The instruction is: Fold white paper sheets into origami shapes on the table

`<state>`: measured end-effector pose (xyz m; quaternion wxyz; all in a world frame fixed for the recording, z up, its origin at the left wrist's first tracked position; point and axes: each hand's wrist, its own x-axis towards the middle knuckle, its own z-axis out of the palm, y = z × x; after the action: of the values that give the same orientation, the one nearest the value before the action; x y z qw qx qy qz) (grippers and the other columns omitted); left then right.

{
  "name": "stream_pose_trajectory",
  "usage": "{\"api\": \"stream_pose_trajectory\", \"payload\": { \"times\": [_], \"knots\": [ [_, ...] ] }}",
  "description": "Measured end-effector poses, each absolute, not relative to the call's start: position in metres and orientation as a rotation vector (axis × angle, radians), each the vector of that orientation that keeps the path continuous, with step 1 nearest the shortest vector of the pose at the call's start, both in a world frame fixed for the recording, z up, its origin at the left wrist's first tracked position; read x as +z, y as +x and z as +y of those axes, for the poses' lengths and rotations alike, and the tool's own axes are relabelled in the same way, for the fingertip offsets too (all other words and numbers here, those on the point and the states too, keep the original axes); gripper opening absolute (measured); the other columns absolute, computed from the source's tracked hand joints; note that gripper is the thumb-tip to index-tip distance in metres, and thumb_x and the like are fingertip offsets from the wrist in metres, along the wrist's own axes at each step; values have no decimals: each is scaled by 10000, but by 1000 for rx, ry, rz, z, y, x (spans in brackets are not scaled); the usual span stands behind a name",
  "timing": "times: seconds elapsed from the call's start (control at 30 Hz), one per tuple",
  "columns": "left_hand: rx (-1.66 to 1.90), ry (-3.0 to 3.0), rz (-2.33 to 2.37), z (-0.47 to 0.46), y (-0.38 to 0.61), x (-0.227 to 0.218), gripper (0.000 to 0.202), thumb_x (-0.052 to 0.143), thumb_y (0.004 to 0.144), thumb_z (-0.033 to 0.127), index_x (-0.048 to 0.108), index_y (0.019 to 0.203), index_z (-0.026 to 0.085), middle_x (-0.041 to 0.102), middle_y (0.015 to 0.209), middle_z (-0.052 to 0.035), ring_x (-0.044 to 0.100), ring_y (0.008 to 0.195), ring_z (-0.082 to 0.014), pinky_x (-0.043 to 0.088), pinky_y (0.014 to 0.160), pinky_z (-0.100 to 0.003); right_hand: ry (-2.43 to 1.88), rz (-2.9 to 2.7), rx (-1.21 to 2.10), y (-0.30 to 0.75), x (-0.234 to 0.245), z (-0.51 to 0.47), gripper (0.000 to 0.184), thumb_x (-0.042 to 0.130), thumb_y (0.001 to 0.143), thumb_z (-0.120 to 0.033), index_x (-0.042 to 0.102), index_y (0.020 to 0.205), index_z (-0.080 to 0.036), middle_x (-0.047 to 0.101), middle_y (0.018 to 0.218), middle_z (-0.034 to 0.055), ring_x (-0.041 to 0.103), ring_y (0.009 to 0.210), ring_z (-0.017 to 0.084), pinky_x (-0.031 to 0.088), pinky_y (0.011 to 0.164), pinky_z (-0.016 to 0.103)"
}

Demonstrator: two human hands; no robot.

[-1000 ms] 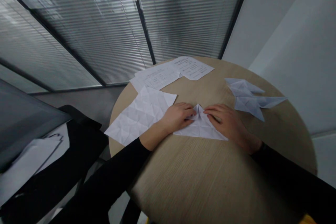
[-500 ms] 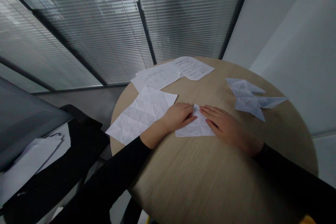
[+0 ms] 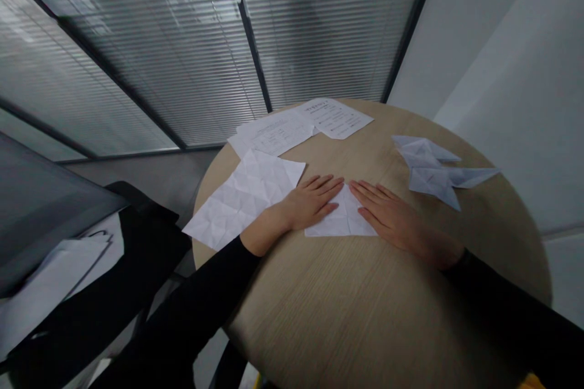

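Between my hands a folded white sheet of paper [image 3: 343, 222] lies flat on the round wooden table [image 3: 319, 310], with crease lines on it. My left hand [image 3: 314, 199] rests on its left side, fingers stretched out. On its right side lies my right hand [image 3: 387, 213], flat with straight fingers. The fingertips of both hands come close together near the paper's top, and the hands cover its two sides. Left of my left hand a larger creased white sheet [image 3: 241, 203] spreads out, its near edge partly behind my left wrist.
A folded paper shape [image 3: 429, 170] with pointed flaps lies at the table's right. Printed sheets [image 3: 337, 118] overlap at the far edge. On the left, a black chair [image 3: 150, 243] holds more papers [image 3: 68, 273]. Window blinds [image 3: 182, 42] stand behind the table.
The fingers of my left hand have straightened out from a bent pose and lie flat. My right hand has shifted slightly right. The larger creased sheet has moved slightly left.
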<state>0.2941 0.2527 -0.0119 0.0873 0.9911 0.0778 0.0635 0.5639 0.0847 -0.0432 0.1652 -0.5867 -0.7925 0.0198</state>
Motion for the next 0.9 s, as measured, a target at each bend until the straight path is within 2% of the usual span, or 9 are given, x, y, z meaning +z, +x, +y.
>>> {"api": "stream_pose_trajectory", "payload": {
  "times": [0.1, 0.2, 0.3, 0.53, 0.73, 0.9],
  "knots": [
    [111, 2954, 258, 251, 293, -13, 780, 209, 1280, 626, 211, 1920, 180, 238, 1989, -137, 183, 1879, -289, 110, 1530, -512, -1676, -2259, 22, 563, -48, 83, 724, 376, 1262, -404, 167, 1946, -294, 432, 1931, 116, 411, 1792, 327, 388, 1453, 634],
    [106, 2964, 266, 247, 294, -13, 824, 202, 1271, 661, 185, 1923, 158, 219, 1989, -156, 176, 1880, -283, 94, 1530, -493, -1677, -2272, -11, 562, -49, 83, 761, 372, 1266, -419, 74, 1953, -283, 426, 1931, 141, 402, 1796, 343, 390, 1447, 656],
    [124, 2980, 249, 245, 295, -13, 816, 237, 1270, 663, 189, 1927, 183, 234, 1985, -154, 181, 1879, -278, 110, 1527, -495, -1667, -2281, -27, 563, -49, 82, 774, 366, 1269, -413, 21, 1951, -291, 426, 1932, 147, 407, 1794, 337, 397, 1444, 654],
    [149, 2972, 408, 247, 297, -13, 692, 215, 1292, 526, 308, 1900, 208, 303, 1971, -125, 293, 1850, -304, 222, 1503, -569, -1661, -2290, -70, 566, -53, 82, 784, 378, 1268, -398, 3, 1950, -306, 443, 1922, 154, 415, 1789, 356, 429, 1421, 674],
    [238, 3007, 508, 251, 301, -10, 593, 291, 1289, 405, 497, 1810, 210, 467, 1903, -115, 449, 1779, -299, 343, 1464, -577, -1690, -2270, -99, 567, -50, 81, 767, 368, 1262, -388, 55, 1952, -267, 463, 1907, 179, 433, 1780, 366, 440, 1410, 669],
    [300, 3020, 630, 252, 306, -6, 517, 411, 1247, 245, 615, 1723, 236, 580, 1831, -86, 556, 1705, -277, 441, 1416, -541, -1733, -2226, -76, 568, -48, 82, 764, 394, 1252, -388, 107, 1951, -278, 462, 1912, 156, 438, 1778, 359, 433, 1418, 657]
  ]
}}
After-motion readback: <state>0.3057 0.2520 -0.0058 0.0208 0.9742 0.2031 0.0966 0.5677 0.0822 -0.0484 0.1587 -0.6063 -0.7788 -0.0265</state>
